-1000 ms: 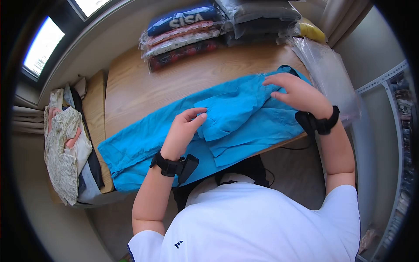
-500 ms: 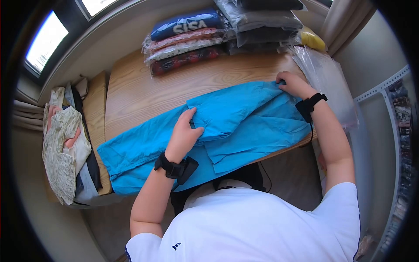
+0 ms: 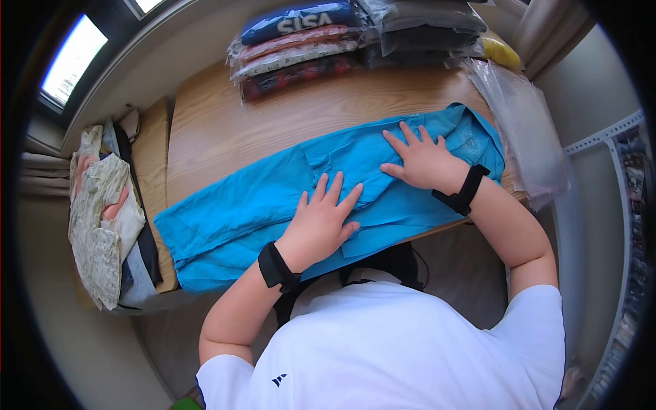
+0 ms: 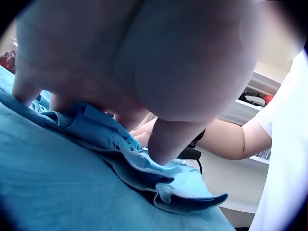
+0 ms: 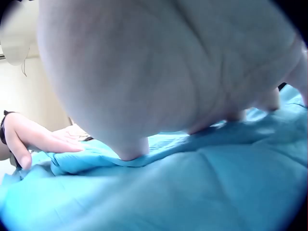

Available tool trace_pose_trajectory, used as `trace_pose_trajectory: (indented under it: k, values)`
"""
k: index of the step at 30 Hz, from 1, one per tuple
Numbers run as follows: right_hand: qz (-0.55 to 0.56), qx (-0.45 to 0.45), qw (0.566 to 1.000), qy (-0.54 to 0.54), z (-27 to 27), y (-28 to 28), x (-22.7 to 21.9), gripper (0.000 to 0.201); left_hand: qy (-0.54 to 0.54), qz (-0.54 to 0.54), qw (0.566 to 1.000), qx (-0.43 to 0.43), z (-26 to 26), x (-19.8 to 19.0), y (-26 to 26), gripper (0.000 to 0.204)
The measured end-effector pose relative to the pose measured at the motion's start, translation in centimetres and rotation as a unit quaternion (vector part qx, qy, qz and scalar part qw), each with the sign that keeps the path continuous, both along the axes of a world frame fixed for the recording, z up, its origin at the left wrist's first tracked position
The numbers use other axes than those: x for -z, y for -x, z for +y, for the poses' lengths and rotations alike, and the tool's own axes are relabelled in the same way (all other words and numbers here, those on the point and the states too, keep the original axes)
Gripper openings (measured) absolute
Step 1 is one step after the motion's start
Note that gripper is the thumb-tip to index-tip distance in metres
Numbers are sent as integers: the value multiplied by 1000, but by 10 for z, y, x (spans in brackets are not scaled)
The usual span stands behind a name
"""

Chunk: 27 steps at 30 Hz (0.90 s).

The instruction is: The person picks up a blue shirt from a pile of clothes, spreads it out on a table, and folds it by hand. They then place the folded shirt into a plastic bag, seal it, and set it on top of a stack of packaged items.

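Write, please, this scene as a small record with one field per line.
Left hand: fingers spread, touching the blue garment
Right hand: fingers spread, touching the same garment
Garment layout: overlapping layers, laid lengthwise on the wooden table
Far side: stacked clothes in clear plastic
Left end: loose clothes pile
Right end: clear plastic bags

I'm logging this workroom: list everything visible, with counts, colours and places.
Garment: 1, bright blue, table's near side
Table: 1, brown wood, beneath garment
Left bagged stack: about 4, mixed colours, far side
Right bagged stack: several, grey and black, alongside
Bundle: 1, yellow, far right
Clear bags: uncounted, transparent, right end
Loose clothes: pile, mostly pale, left end
Window: 1, dark-framed, upper left
Curtains: 2, beige, left, upper right
Rack: 1, whitish, far right
Shirt: 1, white, worn
Wrist straps: 2, black, on wrists
Left grip: 1, bare, on garment
Right grip: 1, bare, on garment
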State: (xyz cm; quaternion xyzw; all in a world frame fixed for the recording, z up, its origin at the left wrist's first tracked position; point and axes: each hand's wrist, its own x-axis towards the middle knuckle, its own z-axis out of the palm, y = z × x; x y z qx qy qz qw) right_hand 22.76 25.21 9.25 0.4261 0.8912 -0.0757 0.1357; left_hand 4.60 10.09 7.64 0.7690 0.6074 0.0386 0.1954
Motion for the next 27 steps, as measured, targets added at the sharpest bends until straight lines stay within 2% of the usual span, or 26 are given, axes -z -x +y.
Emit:
trace_pose_trajectory:
  k: [4, 6, 7, 8, 9, 10, 11, 12, 13, 14, 16, 18, 20, 22, 23, 25, 27]
  values:
    - [-37, 39, 997, 53, 7, 1, 7, 76, 22, -17, 1000, -6, -1, -4, 5, 58]
    - [-38, 42, 996, 62, 5, 2, 5, 77, 21, -95, 995, -17, 0, -3, 10, 56]
    - [-19, 44, 998, 39, 2, 2, 3, 77, 20, -92, 995, -25, -3, -5, 15, 56]
    - [1, 45, 999, 16, -4, 4, -1, 77, -52, -217, 973, -54, -7, -9, 22, 54]
    - [76, 14, 997, -6, -20, 8, -9, 72, -124, -338, 929, -83, -11, -17, 28, 53]
    - [180, -34, 983, 30, -35, 9, -11, 68, -228, -312, 916, -108, -22, -28, 35, 45]
    - [282, -78, 954, 70, -51, 8, -9, 64, -275, -404, 857, -165, -34, -34, 42, 39]
    - [326, -64, 933, 137, -69, 10, -7, 62, -317, -487, 785, -217, -47, -38, 51, 34]
    - [369, -49, 907, 199, -88, 13, -5, 60, -363, -495, 739, -278, -62, -44, 62, 31]
    - [340, -55, 929, 135, -104, 15, 5, 60, -412, -499, 685, -336, -78, -48, 77, 28]
    - [250, -45, 966, 51, -124, 23, 25, 59, -484, -471, 626, -390, -112, -40, 112, 28]
    - [213, -60, 975, 25, -125, 26, 39, 59, -485, -410, 611, -472, -149, -28, 138, 29]
    - [201, -57, 975, -70, -120, 24, 47, 60, -477, -368, 609, -515, -183, -6, 154, 28]
    - [199, -58, 977, -54, -107, 18, 48, 60, -442, -347, 563, -606, -211, 13, 161, 25]
    - [194, -54, 978, -47, -98, 14, 47, 61, -444, -341, 563, -608, -221, 24, 163, 25]
    - [186, -52, 981, -26, -82, 6, 46, 63, -395, -383, 514, -658, -239, 41, 161, 20]
    - [188, -60, 980, -15, -73, 3, 46, 64, -356, -398, 514, -671, -244, 47, 155, 15]
